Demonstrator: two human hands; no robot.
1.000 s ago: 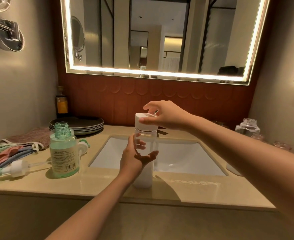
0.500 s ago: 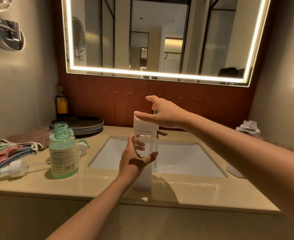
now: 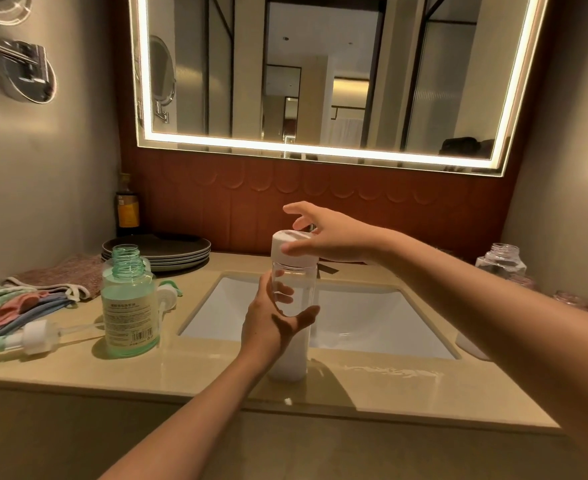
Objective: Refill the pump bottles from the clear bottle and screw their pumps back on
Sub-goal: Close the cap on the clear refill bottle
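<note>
Two hands work one bottle. In front of the sink (image 3: 372, 317), my left hand (image 3: 268, 323) grips the clear bottle (image 3: 296, 282) round its middle, and my right hand (image 3: 323, 237) pinches its white cap (image 3: 282, 241) (forefinger lifted). I reckon a hard twist could tip it off the narrow counter strip there. Left of the sink, the open green pump bottle (image 3: 128, 306) stands with room around it.

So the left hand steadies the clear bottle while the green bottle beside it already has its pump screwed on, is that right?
Not quite: the head view shows the green bottle with its neck open, its pump lying on the counter beside it. The left hand does grip the clear bottle.
</note>
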